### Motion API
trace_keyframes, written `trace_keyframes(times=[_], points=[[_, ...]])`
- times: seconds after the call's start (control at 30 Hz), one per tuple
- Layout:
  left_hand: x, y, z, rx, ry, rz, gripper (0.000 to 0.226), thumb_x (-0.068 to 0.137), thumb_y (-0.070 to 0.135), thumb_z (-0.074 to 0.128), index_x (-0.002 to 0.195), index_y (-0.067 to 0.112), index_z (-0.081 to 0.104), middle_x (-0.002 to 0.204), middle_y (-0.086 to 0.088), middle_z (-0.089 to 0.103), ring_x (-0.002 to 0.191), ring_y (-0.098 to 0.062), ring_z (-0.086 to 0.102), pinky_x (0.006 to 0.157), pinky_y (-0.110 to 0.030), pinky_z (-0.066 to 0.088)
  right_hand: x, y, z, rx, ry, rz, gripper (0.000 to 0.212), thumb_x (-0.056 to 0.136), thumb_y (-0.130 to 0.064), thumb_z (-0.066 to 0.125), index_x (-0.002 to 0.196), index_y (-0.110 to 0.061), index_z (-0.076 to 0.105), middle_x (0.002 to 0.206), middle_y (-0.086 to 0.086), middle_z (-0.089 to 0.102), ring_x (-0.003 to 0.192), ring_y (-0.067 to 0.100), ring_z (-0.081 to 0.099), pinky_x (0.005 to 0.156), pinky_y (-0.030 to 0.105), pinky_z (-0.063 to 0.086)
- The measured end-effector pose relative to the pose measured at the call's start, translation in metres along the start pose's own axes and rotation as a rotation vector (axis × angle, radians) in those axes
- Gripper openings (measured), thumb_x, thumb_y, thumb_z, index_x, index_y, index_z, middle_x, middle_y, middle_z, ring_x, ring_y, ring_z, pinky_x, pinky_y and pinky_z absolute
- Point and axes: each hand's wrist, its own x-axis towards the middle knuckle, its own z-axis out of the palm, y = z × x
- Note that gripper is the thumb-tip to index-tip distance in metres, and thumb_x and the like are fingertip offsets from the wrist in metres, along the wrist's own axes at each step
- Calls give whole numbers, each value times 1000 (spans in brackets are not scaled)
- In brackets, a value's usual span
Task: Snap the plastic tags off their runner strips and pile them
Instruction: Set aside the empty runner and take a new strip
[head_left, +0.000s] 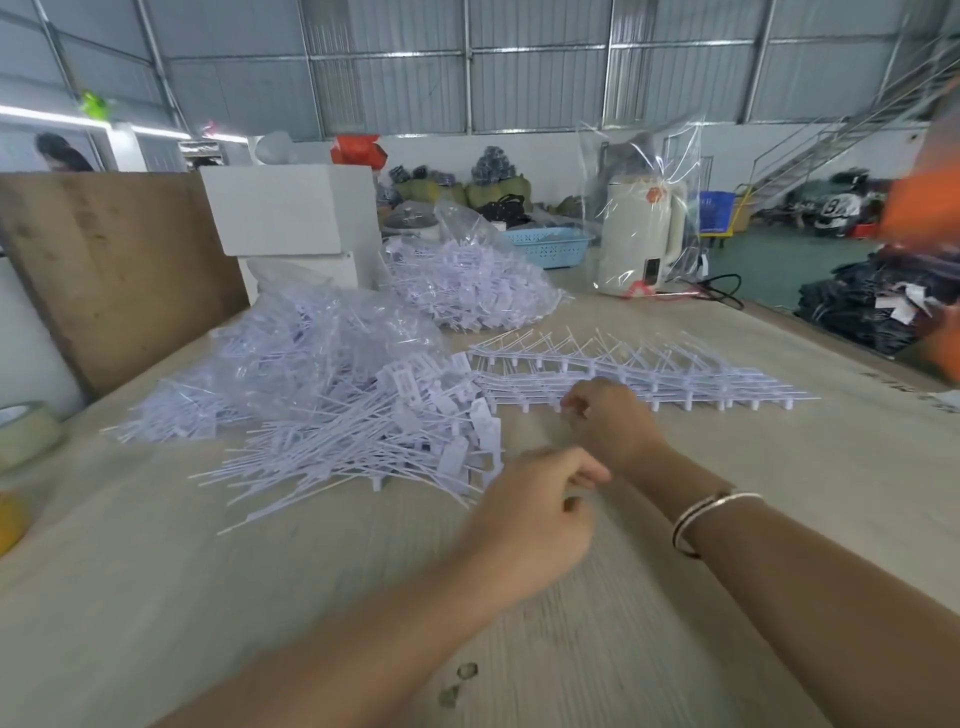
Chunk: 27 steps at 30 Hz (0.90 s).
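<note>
So we've got both hands out over the table (727, 519), which is covered in pale paper or card. Our right hand (605, 421) is reaching to the near edge of the runner strips (639, 371), a row of white plastic combs lying flat across the middle-right of the table; the fingers are curled in at the strip's near end, and it looks like the grip is pinching a bit of it, though the motion blur makes that hard to swear to. There's a silver bangle (709, 519) on that wrist. Our left hand (535, 514) sits just nearer and a little left, fingers loosely curled with the thumb sticking out toward the right hand, and we can't tell whether it's holding anything. The pile of loose tags (374, 441) is on the left, just beside the left hand, long thin tails fanned out toward the near left. Behind it sit two clear bags of tags (467, 280), one nearer left and one farther back. Far side of the table: a white box (291, 208), a blue basket (550, 247), and a cream kettle (641, 234) wrapped in clear plastic. A roll of tape (26, 431) sits at the left edge.
</note>
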Motion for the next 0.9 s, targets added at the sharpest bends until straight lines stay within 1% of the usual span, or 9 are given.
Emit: trace_keyframes(times=[0.07, 0.2, 0.27, 0.37, 0.47, 0.6, 0.7, 0.8, 0.9], points=[[15, 4, 13, -305, -8, -220, 30, 87, 7, 45, 98, 30, 61, 97, 13, 62, 88, 3, 56, 79, -10, 44, 14, 9, 0, -71, 4, -9, 23, 88, -13, 56, 110, -12, 65, 114, 8, 60, 107, 27, 55, 80, 29, 41], [44, 1, 26, -695, 84, -605, 26, 86, 5, 49, 104, 20, 60, 94, -4, 62, 93, -20, 60, 93, -39, 49, 32, 24, 1, -377, -62, -108, 31, 90, -26, 57, 118, -16, 61, 124, 6, 56, 117, 28, 50, 90, 35, 41], [56, 0, 29, -843, 133, -670, 23, 86, 0, 49, 103, 9, 60, 79, -7, 55, 81, -22, 55, 85, -40, 48, 35, 27, 3, -445, -40, -167, 28, 91, -30, 54, 115, -18, 62, 122, 4, 56, 116, 26, 51, 91, 33, 40], [69, -1, 30, -919, 158, -736, 20, 84, -5, 47, 72, 10, 53, 70, -6, 48, 72, -21, 50, 76, -34, 48, 37, 30, 6, -614, 31, -307, 25, 94, -30, 47, 107, -17, 65, 114, 4, 61, 110, 26, 55, 87, 32, 39], [79, -5, 32, -1111, 204, -816, 20, 86, -5, 43, 73, 9, 48, 71, -6, 41, 65, -16, 42, 60, -23, 37, 29, 31, 1, -632, 65, -329, 25, 95, -32, 45, 102, -16, 62, 105, 5, 66, 102, 27, 60, 83, 32, 39], [100, -11, 30, -1196, 263, -849, 19, 93, 3, 43, 77, 10, 50, 78, -7, 51, 70, -16, 49, 65, -26, 44, 14, 30, -6, -527, 141, -446, 11, 90, -17, 55, 88, -8, 59, 83, 12, 68, 79, 31, 65, 75, 37, 41], [116, -17, 27, -1179, 320, -868, 22, 98, 10, 40, 79, 9, 50, 77, -11, 55, 68, -18, 53, 67, -30, 47, 8, 35, -14, -373, -35, -475, 17, 94, -25, 49, 99, -13, 60, 99, 6, 64, 92, 25, 59, 80, 33, 38], [117, -17, 29, -1171, 356, -875, 23, 100, 7, 33, 109, 1, 53, 80, -12, 57, 69, -18, 56, 67, -30, 50, 10, 34, -24, -75, -272, -319, 23, 98, -20, 43, 111, -13, 61, 109, 3, 61, 100, 19, 54, 85, 29, 38], [111, -14, 33, -1168, 380, -857, 28, 99, 1, 33, 121, -2, 49, 85, -13, 59, 70, -18, 59, 64, -28, 52, 18, 31, -29, 103, -401, -210, 28, 103, -25, 33, 98, -17, 60, 100, 0, 60, 98, 17, 51, 87, 27, 35]])
